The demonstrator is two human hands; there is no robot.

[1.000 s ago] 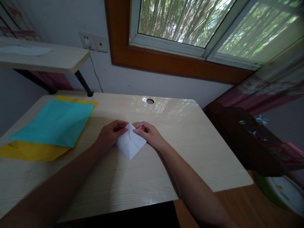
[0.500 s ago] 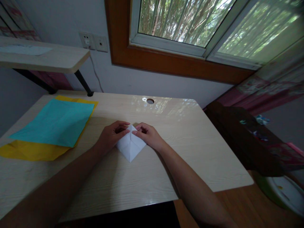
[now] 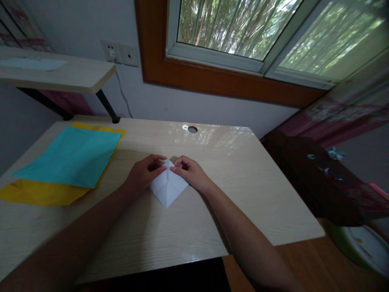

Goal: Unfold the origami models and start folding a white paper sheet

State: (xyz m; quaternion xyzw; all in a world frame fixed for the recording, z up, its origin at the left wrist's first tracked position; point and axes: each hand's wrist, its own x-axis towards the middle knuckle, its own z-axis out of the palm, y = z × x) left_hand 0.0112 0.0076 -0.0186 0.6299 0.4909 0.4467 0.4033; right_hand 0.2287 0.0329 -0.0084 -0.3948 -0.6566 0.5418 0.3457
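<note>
A white sheet of paper [image 3: 167, 190], folded into a diamond with a crease down its middle, rests on the pale wooden desk [image 3: 249, 190]. One corner points towards me and the opposite one away. My left hand [image 3: 145, 171] pinches the upper left edge, thumb on top and fingers curled behind. On the upper right edge my right hand [image 3: 192, 172] grips the paper the same way, its thumb close to the crease. The paper's far side and some fingertips are hidden.
Left of my hands lie a turquoise sheet [image 3: 75, 156] and, under it, a yellow sheet [image 3: 45, 194]. A raised shelf [image 3: 82, 77] on black legs stands at the back left. A cable hole [image 3: 192, 129] is near the far edge, below a window [image 3: 225, 28].
Both hands keep their hold on the folded paper. The paper and my right hand have shifted very slightly to the right.
</note>
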